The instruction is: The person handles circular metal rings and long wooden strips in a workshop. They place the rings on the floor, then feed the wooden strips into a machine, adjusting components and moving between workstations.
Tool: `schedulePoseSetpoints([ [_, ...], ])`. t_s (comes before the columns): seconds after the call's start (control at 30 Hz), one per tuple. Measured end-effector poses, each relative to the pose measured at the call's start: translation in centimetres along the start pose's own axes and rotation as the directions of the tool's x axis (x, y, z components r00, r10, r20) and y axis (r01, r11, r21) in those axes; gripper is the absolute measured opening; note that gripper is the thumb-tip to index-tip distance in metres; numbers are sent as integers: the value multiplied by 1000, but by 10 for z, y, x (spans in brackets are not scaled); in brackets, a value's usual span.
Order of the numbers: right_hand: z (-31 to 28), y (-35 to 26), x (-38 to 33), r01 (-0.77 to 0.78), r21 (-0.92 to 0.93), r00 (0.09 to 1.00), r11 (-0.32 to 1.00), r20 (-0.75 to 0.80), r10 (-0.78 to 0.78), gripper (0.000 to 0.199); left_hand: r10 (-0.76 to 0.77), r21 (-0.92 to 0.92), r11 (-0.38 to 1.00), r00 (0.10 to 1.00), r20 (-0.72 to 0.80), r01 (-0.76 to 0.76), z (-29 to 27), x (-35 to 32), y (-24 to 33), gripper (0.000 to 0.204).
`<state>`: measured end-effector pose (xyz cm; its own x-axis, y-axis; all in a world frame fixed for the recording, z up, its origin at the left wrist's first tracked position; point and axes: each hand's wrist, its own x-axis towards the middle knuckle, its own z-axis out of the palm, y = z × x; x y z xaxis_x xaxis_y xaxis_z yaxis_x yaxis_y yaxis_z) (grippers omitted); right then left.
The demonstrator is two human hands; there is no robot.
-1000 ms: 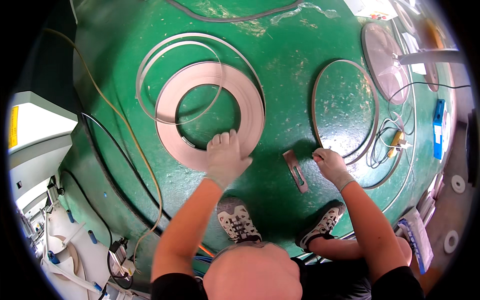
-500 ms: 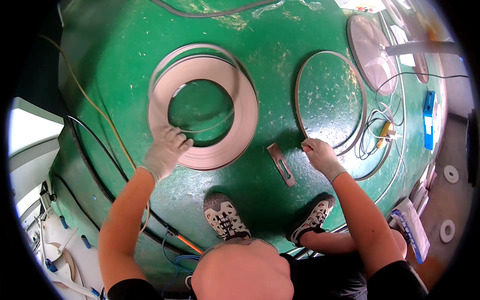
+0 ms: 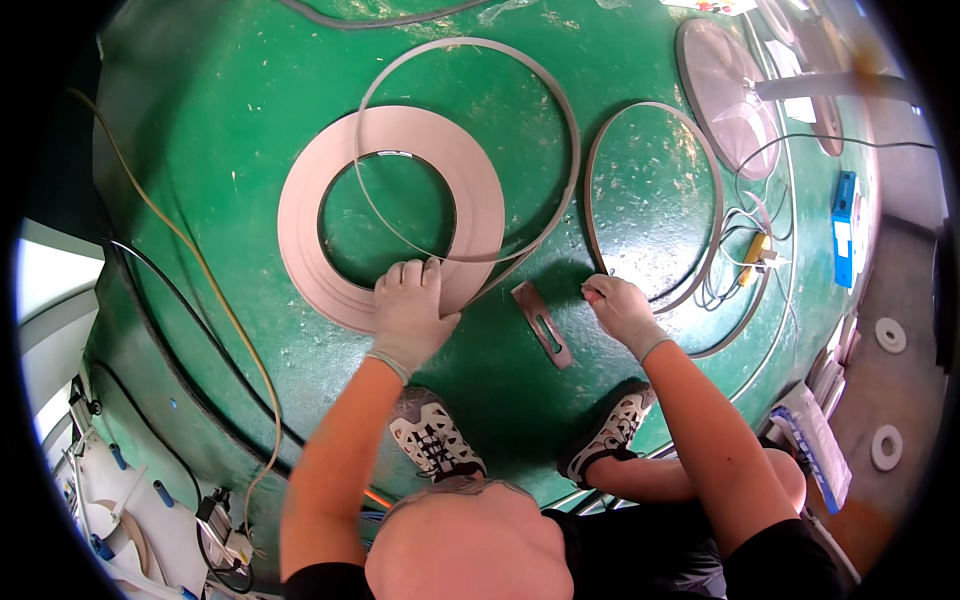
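Flat coiled metal-strip ring (image 3: 330,215), floor-laid

At the right edge of the green floor we see a blue box (image 3: 845,228), a flat upright rectangle with a pale label (image 3: 843,240) on its face, just beside a tangle of thin cables. Lower right, near our right knee, lies a white printed pack (image 3: 815,440), long and flat, with a blue band along one edge and an orange patch under its far end. At the top edge, a white sheet (image 3: 705,6) with small coloured marks pokes in. We see no screens and no signs.
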<state>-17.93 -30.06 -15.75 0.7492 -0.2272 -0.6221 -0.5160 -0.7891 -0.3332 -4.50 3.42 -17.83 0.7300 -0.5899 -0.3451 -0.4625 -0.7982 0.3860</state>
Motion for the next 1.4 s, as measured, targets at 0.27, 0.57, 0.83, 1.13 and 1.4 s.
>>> schedulePoseSetpoints([
  [0.27, 4, 3, 1, -39, -1, 999, 999, -28, 39, 22, 198, 546, 729, 891, 409, -413, -93, 3, -168, 65],
  [0.57, 9, -2, -2, -72, 46, 993, 996, -90, 76, 21, 14, 327, 941, 974, 228, -90, -96, 17, -112, 88],
  [0.83, 18, -2, 5, -78, -15, 990, 997, -118, 76, 23, -440, -63, 896, 855, -275, 440, -24, 66, -39, 94],
  [1.13, 29, -1, 3, -77, 137, 987, 988, -133, 96, 23, 103, 213, 965, 967, 234, -154, -73, 14, -94, 86],
  [1.4, 28, -3, 5, -82, 166, 987, 983, -124, 104, 22, 357, 664, 582, 881, 310, -470, -92, 12, -177, 77],
])
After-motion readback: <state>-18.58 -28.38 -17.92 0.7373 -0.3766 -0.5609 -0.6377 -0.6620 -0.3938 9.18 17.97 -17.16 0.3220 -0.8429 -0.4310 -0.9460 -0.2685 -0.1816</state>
